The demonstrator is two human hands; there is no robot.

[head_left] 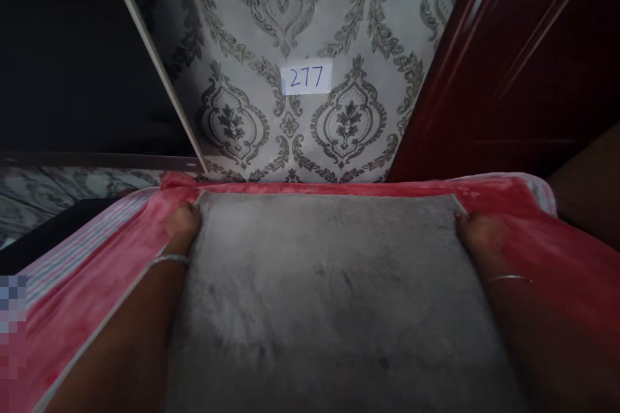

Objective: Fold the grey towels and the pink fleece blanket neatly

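A grey plush cloth [329, 277] is spread over a red blanket, its far edge running nearly straight between my hands. At its far left corner, my left hand [184, 222] is closed on the cloth, a bangle around the wrist. My right hand [477, 232] pinches the far right corner and also has a thin bangle at its wrist. Both forearms lie along the sides of the cloth. The near edge of the cloth runs out of view at the bottom.
The red blanket [537, 232] lies over a striped sheet [72, 245]. Behind stands a patterned wall with a paper label [307, 77] reading 277. A dark screen [87, 64] is at the left, a dark red glossy panel [494, 77] at the right.
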